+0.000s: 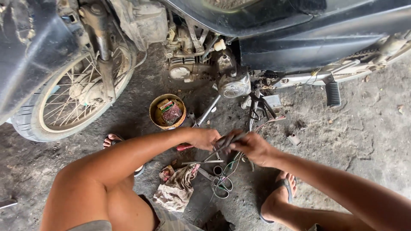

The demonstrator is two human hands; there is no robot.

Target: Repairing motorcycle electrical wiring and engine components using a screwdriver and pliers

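**Small dark part gripped between both hands beside a stripped motorcycle**

The person squats on the dirt floor with both hands closed on a slim dark metal part (227, 141) held low in front of the knees. The left hand (204, 137) wraps its near end and the right hand (252, 147) clamps the other; what the part is cannot be told at this size. Under the hands lie loose tools (205, 161), thin wires (222, 182) and a dirty rag (176, 188). A round tin of small parts (167, 112) stands just beyond, near the motorcycle engine (192, 64) and the front wheel (77, 94)

The likely trouble is a slip: the grip looks tight and twisting, so a sudden give could drive knuckles into the tools below or drop the part among the wires. The sandalled feet (278, 192) sit close to that clutter too
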